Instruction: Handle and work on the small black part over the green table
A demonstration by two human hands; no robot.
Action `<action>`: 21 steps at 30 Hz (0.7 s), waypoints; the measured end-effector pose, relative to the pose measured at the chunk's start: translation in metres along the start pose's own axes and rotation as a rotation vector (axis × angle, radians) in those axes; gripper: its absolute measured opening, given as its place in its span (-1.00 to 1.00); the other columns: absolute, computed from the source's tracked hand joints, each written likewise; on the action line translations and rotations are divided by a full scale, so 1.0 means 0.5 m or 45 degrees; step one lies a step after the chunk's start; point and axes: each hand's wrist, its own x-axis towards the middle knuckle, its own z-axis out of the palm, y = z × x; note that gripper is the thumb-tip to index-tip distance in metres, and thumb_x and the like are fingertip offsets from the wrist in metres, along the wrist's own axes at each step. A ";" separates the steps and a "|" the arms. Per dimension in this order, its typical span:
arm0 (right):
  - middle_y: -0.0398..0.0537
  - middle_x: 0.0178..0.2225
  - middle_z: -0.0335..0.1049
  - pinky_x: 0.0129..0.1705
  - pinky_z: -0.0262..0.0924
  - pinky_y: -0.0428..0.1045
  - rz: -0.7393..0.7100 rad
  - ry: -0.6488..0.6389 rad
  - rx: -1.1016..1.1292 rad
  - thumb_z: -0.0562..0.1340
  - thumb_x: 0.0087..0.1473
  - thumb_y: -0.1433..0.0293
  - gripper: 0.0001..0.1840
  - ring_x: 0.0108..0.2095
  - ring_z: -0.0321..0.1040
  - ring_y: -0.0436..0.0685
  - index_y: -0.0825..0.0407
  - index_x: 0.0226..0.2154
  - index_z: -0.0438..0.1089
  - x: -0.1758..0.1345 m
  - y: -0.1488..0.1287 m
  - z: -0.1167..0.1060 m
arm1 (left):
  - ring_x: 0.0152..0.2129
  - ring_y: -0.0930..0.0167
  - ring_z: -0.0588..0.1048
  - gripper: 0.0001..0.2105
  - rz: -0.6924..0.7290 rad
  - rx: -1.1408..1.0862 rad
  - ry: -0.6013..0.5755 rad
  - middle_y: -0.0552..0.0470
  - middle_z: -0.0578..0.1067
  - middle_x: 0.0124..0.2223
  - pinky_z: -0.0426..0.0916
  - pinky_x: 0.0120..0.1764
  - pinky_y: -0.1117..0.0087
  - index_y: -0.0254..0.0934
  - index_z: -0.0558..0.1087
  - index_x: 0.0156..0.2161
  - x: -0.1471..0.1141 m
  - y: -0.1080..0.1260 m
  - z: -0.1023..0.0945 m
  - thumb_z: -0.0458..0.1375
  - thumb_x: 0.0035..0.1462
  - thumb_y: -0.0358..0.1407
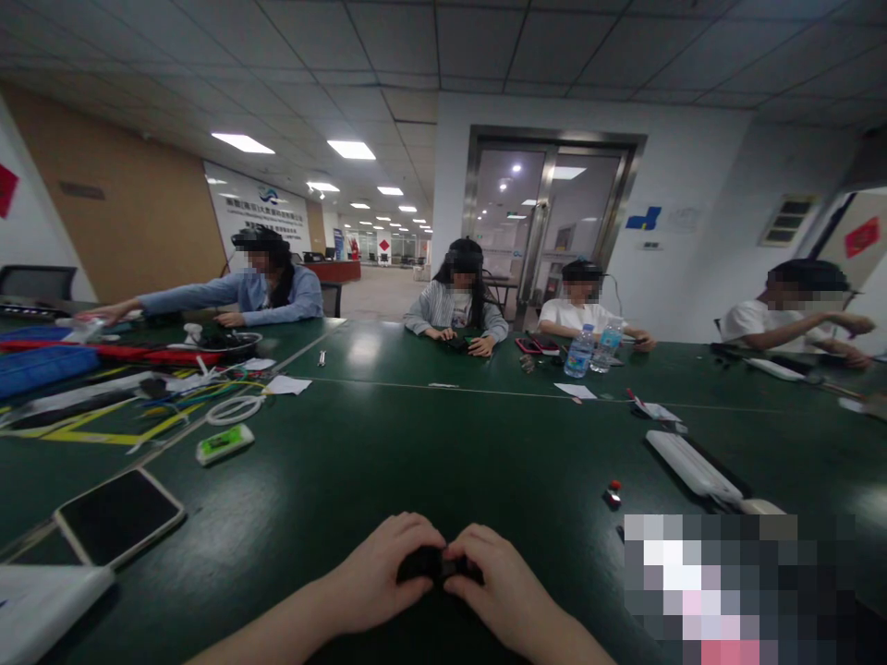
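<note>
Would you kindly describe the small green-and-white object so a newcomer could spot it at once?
On the dark green table, look beyond and left of the wearer's left hand. Past the pale-edged device with a dark screen, just short of the coiled white cable, lies the small green-and-white object. Its bright green top sets it apart from both.

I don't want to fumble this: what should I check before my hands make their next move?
1. Left hand holding the black item: ok, thumb and fingers grip it.
2. Right hand on its other end: ok, thumb and fingers pinch it.
3. Black item one piece or two: cannot tell, fingers hide much of it.
4. Dark-screened device apart from left hand: ok.
5. Small red-topped item apart from right hand: ok.
</note>
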 end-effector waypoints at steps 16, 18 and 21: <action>-0.20 -0.36 0.38 -0.26 0.13 -0.07 0.054 0.024 0.072 0.30 -0.12 0.47 -0.85 -0.28 0.29 0.07 -0.09 -0.41 0.46 0.007 0.002 0.004 | -0.11 0.33 0.30 -0.68 0.114 0.241 -0.085 0.04 0.30 -0.02 0.23 -0.07 0.27 0.04 0.42 -0.09 -0.003 -0.002 -0.001 0.05 0.09 -0.41; -0.21 -0.37 0.38 -0.26 0.12 -0.07 0.055 0.029 0.072 0.30 -0.12 0.47 -0.86 -0.29 0.29 0.06 -0.08 -0.42 0.47 0.009 0.006 0.006 | -0.11 0.33 0.30 -0.67 0.117 0.257 -0.093 0.04 0.30 -0.03 0.23 -0.07 0.27 0.04 0.41 -0.08 -0.002 -0.001 -0.001 0.05 0.09 -0.41; -0.20 -0.39 0.38 -0.27 0.11 -0.07 0.091 0.011 0.074 0.32 -0.14 0.46 -0.86 -0.29 0.28 0.06 -0.07 -0.42 0.48 0.012 0.008 0.008 | -0.11 0.35 0.31 -0.66 0.126 0.293 -0.080 0.03 0.30 -0.03 0.23 -0.07 0.29 0.03 0.40 -0.07 -0.001 -0.002 0.002 0.05 0.08 -0.43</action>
